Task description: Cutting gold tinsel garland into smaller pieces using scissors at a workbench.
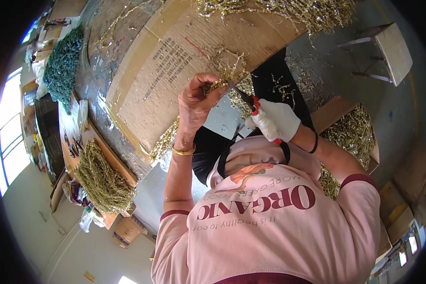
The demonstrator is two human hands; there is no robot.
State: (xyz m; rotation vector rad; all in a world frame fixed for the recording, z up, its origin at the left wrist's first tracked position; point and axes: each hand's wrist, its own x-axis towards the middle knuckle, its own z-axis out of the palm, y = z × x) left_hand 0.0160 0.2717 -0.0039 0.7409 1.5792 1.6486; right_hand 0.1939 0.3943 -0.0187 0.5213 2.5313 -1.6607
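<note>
My left hand (198,102) is bare, with a gold bangle at the wrist. Its thumb and fingers pinch a gold tinsel strand (230,71) over the near edge of a flat cardboard sheet (128,111). My right hand (285,119) wears a white glove and is wrapped around a pair of pliers (244,96) with dark jaws and red handles, partly bound in white. The tips of the jaws meet the tinsel right beside my left fingertips. Whether they are closed on a strand I cannot make out. More gold tinsel hangs below the jaws.
A large gold tinsel heap (317,16) lies at the far edge of the cardboard. At the right, a cardboard box (327,113) holds more tinsel. Further left are a gold bundle (102,177) and a green tinsel pile (64,64). A stool (393,52) stands at the far right.
</note>
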